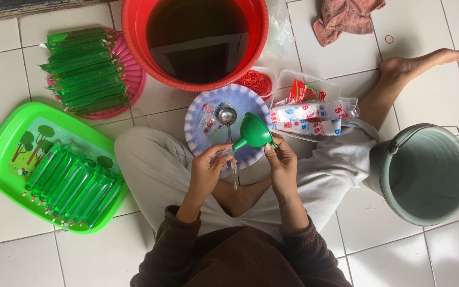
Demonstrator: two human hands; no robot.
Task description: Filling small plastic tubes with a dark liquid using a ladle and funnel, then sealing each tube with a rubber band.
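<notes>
Two hands — left hand (pixel 206 169), right hand (pixel 281 165) — each grip clamped on a bright green funnel (pixel 254 132), spout tilted leftward.

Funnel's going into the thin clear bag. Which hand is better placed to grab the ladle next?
Likely the right hand: it only steadies the green funnel by its rim. The left hand pinches the clear bag at the spout, so it looks tied up. The ladle lies on the plate, just beyond both.

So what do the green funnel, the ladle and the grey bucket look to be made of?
The funnel, held by the right hand, looks like moulded plastic: even green with a soft sheen. The ladle seems polished metal, its bowl bright and mirror-like. The bucket is probably matte grey-green plastic with a thin wire handle.
</notes>
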